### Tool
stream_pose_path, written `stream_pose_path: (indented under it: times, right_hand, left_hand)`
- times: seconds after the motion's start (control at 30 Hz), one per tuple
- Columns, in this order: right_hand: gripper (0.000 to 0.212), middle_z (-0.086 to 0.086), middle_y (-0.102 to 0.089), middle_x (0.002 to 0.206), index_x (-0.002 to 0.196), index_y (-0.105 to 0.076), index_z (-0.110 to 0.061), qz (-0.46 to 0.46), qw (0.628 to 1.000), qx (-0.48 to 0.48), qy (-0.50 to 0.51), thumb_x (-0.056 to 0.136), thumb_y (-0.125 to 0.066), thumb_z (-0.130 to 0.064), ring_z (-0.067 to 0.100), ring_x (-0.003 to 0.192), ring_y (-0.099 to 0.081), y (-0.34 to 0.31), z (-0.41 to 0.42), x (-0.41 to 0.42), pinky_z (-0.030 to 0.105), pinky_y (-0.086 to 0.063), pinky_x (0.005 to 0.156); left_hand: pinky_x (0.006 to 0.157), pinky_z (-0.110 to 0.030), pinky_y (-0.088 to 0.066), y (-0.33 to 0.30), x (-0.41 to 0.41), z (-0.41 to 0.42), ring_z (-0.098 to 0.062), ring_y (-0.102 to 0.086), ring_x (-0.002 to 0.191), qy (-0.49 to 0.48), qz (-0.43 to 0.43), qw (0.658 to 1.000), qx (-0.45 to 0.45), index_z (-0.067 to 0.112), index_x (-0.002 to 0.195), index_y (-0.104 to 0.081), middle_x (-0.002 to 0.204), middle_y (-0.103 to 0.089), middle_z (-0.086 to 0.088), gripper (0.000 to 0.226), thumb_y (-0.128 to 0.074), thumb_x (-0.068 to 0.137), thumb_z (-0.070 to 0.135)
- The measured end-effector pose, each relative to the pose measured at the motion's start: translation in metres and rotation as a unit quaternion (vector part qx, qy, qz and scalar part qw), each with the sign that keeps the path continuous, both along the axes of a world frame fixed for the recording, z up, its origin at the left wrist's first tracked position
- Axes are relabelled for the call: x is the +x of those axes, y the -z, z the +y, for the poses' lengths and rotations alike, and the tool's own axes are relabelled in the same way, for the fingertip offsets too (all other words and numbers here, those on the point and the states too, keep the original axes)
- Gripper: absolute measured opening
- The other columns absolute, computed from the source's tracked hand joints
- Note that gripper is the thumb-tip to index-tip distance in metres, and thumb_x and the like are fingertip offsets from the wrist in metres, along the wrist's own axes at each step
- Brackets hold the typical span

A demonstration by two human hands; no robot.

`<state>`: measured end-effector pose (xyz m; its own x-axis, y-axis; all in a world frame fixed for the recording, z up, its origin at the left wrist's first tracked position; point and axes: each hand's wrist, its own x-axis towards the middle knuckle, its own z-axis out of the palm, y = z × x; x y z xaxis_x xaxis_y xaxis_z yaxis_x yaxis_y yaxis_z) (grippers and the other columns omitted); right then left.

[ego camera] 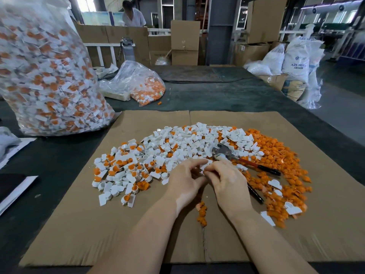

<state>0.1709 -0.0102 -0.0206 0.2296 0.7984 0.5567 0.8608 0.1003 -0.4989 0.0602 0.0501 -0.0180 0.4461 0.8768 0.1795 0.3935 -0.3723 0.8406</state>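
A heap of small white plastic parts (177, 147), some with orange inserts, covers the middle of a flattened cardboard sheet (138, 224). Loose orange pieces (276, 159) are piled to the right. My left hand (185, 180) and my right hand (229, 182) meet at the near edge of the heap, fingers curled, pinching one small white part (204, 165) between them. Pliers with red-and-black handles (245, 161) lie on the heap just behind my right hand.
A tall clear bag of white-and-orange parts (47, 72) stands at the left, a smaller open bag (142, 84) behind it. A few orange pieces (201, 212) lie between my wrists. Cardboard boxes (184, 42), white sacks (296, 58) and a person (132, 14) are beyond the dark table.
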Motion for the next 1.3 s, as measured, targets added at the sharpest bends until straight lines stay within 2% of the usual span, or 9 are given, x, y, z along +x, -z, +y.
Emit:
stream_pose_path:
  times: [0.07, 0.17, 0.5, 0.6, 0.8, 1.0, 1.13, 1.2, 1.3]
  right_hand:
    - [0.011, 0.003, -0.066, 0.087, 0.091, -0.069, -0.008, 0.021, 1.0, 0.004, 0.011, 0.083, -0.065, -0.002, 0.017, 0.083, -0.061, 0.0008, -0.001, 0.0006, 0.027, -0.049, 0.074]
    - [0.016, 0.004, -0.068, 0.091, 0.097, -0.069, -0.006, 0.055, 0.998, 0.005, 0.037, 0.084, -0.063, 0.001, 0.018, 0.087, -0.062, 0.0017, -0.0016, 0.0035, 0.031, -0.051, 0.078]
    - [0.004, 0.0, -0.06, 0.08, 0.081, -0.068, -0.01, 0.005, 1.0, -0.002, 0.017, 0.08, -0.07, -0.006, 0.015, 0.081, -0.056, 0.0027, -0.0019, 0.0016, 0.021, -0.039, 0.07]
    - [0.001, 0.0, -0.062, 0.08, 0.083, -0.068, -0.009, 0.007, 1.0, 0.012, 0.027, 0.083, -0.068, -0.01, 0.014, 0.08, -0.056, 0.0019, -0.002, 0.0014, 0.021, -0.04, 0.07]
    - [0.001, 0.0, -0.063, 0.08, 0.083, -0.068, -0.008, 0.023, 0.998, 0.027, 0.045, 0.083, -0.067, -0.008, 0.012, 0.077, -0.055, 0.0011, -0.0025, 0.0026, 0.018, -0.038, 0.069]
    - [0.003, 0.001, -0.062, 0.078, 0.08, -0.067, -0.007, 0.003, 0.998, 0.014, 0.056, 0.083, -0.067, -0.006, 0.012, 0.074, -0.052, 0.0036, -0.0014, 0.0035, 0.018, -0.037, 0.067]
    - [0.004, 0.001, -0.061, 0.077, 0.079, -0.067, -0.007, -0.004, 0.998, 0.014, 0.059, 0.081, -0.068, -0.004, 0.01, 0.073, -0.049, 0.0055, -0.0009, 0.0038, 0.018, -0.034, 0.066]
    - [0.004, 0.001, -0.062, 0.077, 0.079, -0.067, -0.007, -0.01, 0.998, 0.015, 0.061, 0.08, -0.069, -0.003, 0.013, 0.074, -0.053, 0.006, -0.0007, 0.0038, 0.017, -0.035, 0.067]
    - [0.005, 0.002, -0.063, 0.078, 0.079, -0.068, -0.007, -0.015, 0.998, 0.016, 0.06, 0.079, -0.069, -0.003, 0.016, 0.075, -0.057, 0.005, 0.0, 0.0028, 0.018, -0.036, 0.067]
  left_hand:
    - [0.067, -0.001, -0.04, 0.0, 0.001, 0.0005, 0.003, -0.055, 0.078, -0.014, -0.009, 1.0, -0.001, 0.024, 0.113, -0.065, 0.09, -0.062, 0.011, 0.034, -0.073, 0.081, 0.015]
    - [0.066, 0.001, -0.038, 0.0002, 0.0007, 0.0003, 0.005, -0.053, 0.076, -0.027, -0.012, 1.0, -0.001, 0.023, 0.112, -0.065, 0.084, -0.059, 0.015, 0.034, -0.072, 0.081, 0.012]
    - [0.068, 0.002, -0.037, -0.0006, 0.0021, -0.0022, 0.002, -0.051, 0.079, -0.017, 0.017, 0.999, 0.028, 0.023, 0.117, -0.064, 0.098, -0.059, 0.011, 0.035, -0.071, 0.083, 0.016]
    - [0.072, -0.005, -0.039, -0.0018, 0.0031, -0.0038, -0.001, -0.051, 0.081, -0.022, 0.013, 0.999, 0.043, 0.025, 0.119, -0.062, 0.097, -0.06, 0.007, 0.033, -0.067, 0.087, 0.018]
    - [0.075, 0.005, -0.029, -0.0011, -0.001, -0.0029, -0.004, -0.047, 0.09, -0.214, -0.072, 0.972, 0.061, 0.015, 0.112, -0.063, 0.092, -0.037, 0.016, 0.023, -0.052, 0.094, 0.006]
    - [0.089, -0.009, -0.019, 0.0006, -0.0018, 0.0014, -0.016, -0.033, 0.115, -0.335, -0.018, 0.94, 0.064, 0.005, 0.134, -0.048, 0.11, -0.032, -0.001, 0.045, -0.048, 0.091, -0.008]
    - [0.103, -0.03, -0.025, 0.0003, -0.0019, -0.001, -0.023, -0.02, 0.121, -0.361, 0.078, 0.929, 0.03, 0.008, 0.141, -0.037, 0.129, -0.03, -0.01, 0.054, -0.05, 0.09, -0.001]
    - [0.113, -0.037, -0.017, -0.0004, -0.0013, -0.0021, -0.025, -0.013, 0.134, -0.358, 0.113, 0.927, 0.021, 0.01, 0.145, -0.03, 0.142, -0.023, -0.011, 0.058, -0.05, 0.091, 0.004]
    - [0.117, -0.041, -0.005, 0.0004, -0.0001, -0.0027, -0.026, -0.004, 0.142, -0.346, 0.157, 0.923, 0.052, 0.013, 0.148, -0.024, 0.151, -0.016, -0.011, 0.06, -0.049, 0.093, 0.009]
